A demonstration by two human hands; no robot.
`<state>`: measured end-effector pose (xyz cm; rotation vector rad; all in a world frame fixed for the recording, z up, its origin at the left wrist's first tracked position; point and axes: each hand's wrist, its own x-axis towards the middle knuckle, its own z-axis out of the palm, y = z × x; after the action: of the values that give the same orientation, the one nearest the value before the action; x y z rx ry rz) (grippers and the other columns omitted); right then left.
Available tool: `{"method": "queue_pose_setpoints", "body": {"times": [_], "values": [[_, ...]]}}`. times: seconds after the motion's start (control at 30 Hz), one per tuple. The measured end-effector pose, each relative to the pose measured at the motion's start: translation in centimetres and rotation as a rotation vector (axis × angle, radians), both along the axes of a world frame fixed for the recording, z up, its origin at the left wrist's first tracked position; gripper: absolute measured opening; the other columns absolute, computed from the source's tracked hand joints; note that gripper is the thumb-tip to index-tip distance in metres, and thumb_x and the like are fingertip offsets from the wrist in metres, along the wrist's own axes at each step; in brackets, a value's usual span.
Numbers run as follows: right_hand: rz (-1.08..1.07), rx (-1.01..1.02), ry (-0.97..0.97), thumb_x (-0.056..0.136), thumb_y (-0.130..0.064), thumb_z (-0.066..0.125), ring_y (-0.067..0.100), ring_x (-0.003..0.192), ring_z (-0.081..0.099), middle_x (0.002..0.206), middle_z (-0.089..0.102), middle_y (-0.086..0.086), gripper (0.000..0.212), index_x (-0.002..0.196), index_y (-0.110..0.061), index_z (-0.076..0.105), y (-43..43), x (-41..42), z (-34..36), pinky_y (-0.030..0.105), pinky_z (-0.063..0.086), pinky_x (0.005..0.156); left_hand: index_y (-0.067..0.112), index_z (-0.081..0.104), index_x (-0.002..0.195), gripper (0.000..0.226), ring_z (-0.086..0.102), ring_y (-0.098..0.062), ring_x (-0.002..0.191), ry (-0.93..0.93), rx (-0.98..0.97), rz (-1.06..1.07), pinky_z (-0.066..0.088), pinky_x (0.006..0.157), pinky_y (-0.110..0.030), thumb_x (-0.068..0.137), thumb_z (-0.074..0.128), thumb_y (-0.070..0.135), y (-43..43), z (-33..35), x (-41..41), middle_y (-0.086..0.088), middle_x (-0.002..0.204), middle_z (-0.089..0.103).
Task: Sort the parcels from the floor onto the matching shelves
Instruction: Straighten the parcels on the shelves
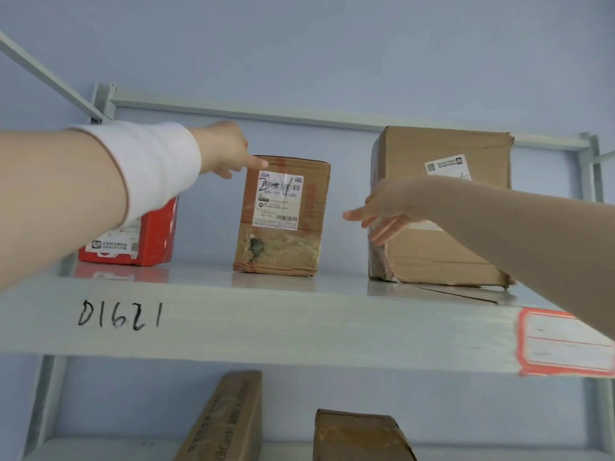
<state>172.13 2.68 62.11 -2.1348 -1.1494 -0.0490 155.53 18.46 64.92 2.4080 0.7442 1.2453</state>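
- A wide white cloth band (156, 168) wraps the left wrist, at 9 o'clock; its rim on the elbow side is thin and darker.
- The left hand (223, 148) beyond it is bare.
- The right forearm (515, 234), at 3 o'clock, and the right hand (392, 207) are bare.

- Plain pale blue wall (299, 44), soft even light.
- Light grey metal rack: upper shelf (266, 324) with a black handwritten code on its front edge and a red-bordered label (565, 342) at the right.
- Rear crossbar (266, 109); diagonal brace (43, 71) top left.
- Lower shelf (100, 449) partly visible.
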Motion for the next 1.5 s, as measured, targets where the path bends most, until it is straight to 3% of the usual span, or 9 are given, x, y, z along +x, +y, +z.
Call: {"method": "queue_pose_setpoints", "body": {"times": [0.23,0.33,0.47,0.53,0.8,0.93,1.07,1.27,1.5], "values": [[0.061,0.044,0.019,0.083,-0.028,0.066,0.033,0.098,0.065,0.113,0.061,0.015,0.058,0.13,0.001,0.047,-10.5,3.3,0.7,0.038,0.056,0.077,0.004,0.045,0.135,0.057,0.061,-0.021,0.106,-0.185,0.029,-0.049,0.048,0.084,-0.028,0.087,0.065,0.027,-9.4,0.0,2.6,-0.01,0.123,0.059],[0.034,0.053,0.009,0.083,-0.029,0.066,0.028,0.091,0.067,0.108,0.063,0.013,0.056,0.128,0.001,0.049,-14.2,6.1,0.6,0.038,0.057,0.076,0.007,0.049,0.131,0.057,0.064,-0.02,0.102,-0.176,0.009,-0.085,0.05,0.09,-0.031,0.084,0.069,0.031,-12.3,-0.4,5.4,-0.011,0.119,0.062],[-0.055,0.064,-0.02,0.083,-0.033,0.068,0.018,0.07,0.062,0.091,0.062,0.007,0.051,0.12,0.0,0.056,-17.4,10.2,0.1,0.024,0.057,0.055,0.004,0.041,0.139,0.066,0.059,-0.018,0.095,-0.068,-0.029,-0.075,0.048,0.075,-0.024,0.085,0.067,0.033,-14.2,-1.3,9.4,-0.012,0.123,0.057],[-0.093,0.078,-0.037,0.081,-0.036,0.069,0.016,0.068,0.06,0.09,0.061,0.006,0.053,0.118,0.0,0.057,-18.3,12.1,-0.3,0.025,0.057,0.056,0.002,0.034,0.142,0.073,0.059,-0.022,0.104,-0.02,-0.049,-0.063,0.05,0.078,-0.027,0.085,0.066,0.035,-14.6,-1.7,11.4,-0.015,0.131,0.053],[-0.235,0.057,-0.144,0.084,-0.044,0.065,0.027,0.113,0.053,0.117,0.047,0.009,0.071,0.138,-0.007,0.037,-17.3,16.3,-1.6,0.041,0.05,0.093,0.004,0.02,0.147,0.088,0.05,-0.032,0.124,0.286,-0.179,-0.041,0.045,0.096,-0.033,0.083,0.063,0.047,-13.1,-3.6,17.3,-0.017,0.151,0.031],[-0.226,0.016,-0.115,0.084,-0.044,0.064,0.031,0.119,0.048,0.128,0.044,0.011,0.07,0.138,-0.009,0.037,-15.1,18.0,-1.5,0.045,0.051,0.092,0.017,0.024,0.148,0.077,0.039,-0.035,0.134,0.338,-0.225,-0.119,0.041,0.107,-0.04,0.086,0.063,0.039,-11.6,-3.8,19.8,-0.01,0.155,0.024],[-0.222,0.0,-0.007,0.082,-0.044,0.066,0.037,0.126,0.044,0.149,0.031,0.013,0.081,0.146,-0.014,0.026,-13.2,20.4,-1.7,0.048,0.052,0.089,0.023,0.025,0.148,0.078,0.037,-0.038,0.134,0.356,-0.283,-0.147,0.043,0.104,-0.043,0.083,0.067,0.037,-9.8,-3.5,21.6,-0.01,0.156,0.023],[-0.193,0.068,0.208,0.081,-0.025,0.072,0.041,0.119,0.051,0.14,0.038,0.022,0.077,0.143,-0.005,0.031,-11.9,23.3,-2.4,0.046,0.055,0.079,0.019,0.04,0.139,0.06,0.049,-0.032,0.125,0.301,-0.343,-0.191,0.047,0.096,-0.043,0.086,0.067,0.021,-7.5,-3.9,24.0,-0.009,0.14,0.047],[-0.168,0.099,0.221,0.082,-0.017,0.071,0.041,0.119,0.051,0.141,0.039,0.017,0.068,0.139,-0.004,0.036,-10.3,25.2,-2.6,0.043,0.054,0.08,0.018,0.04,0.139,0.056,0.049,-0.028,0.124,0.254,-0.338,-0.194,0.049,0.093,-0.04,0.088,0.064,0.017,-6.4,-4.1,25.9,-0.007,0.138,0.049]]}}
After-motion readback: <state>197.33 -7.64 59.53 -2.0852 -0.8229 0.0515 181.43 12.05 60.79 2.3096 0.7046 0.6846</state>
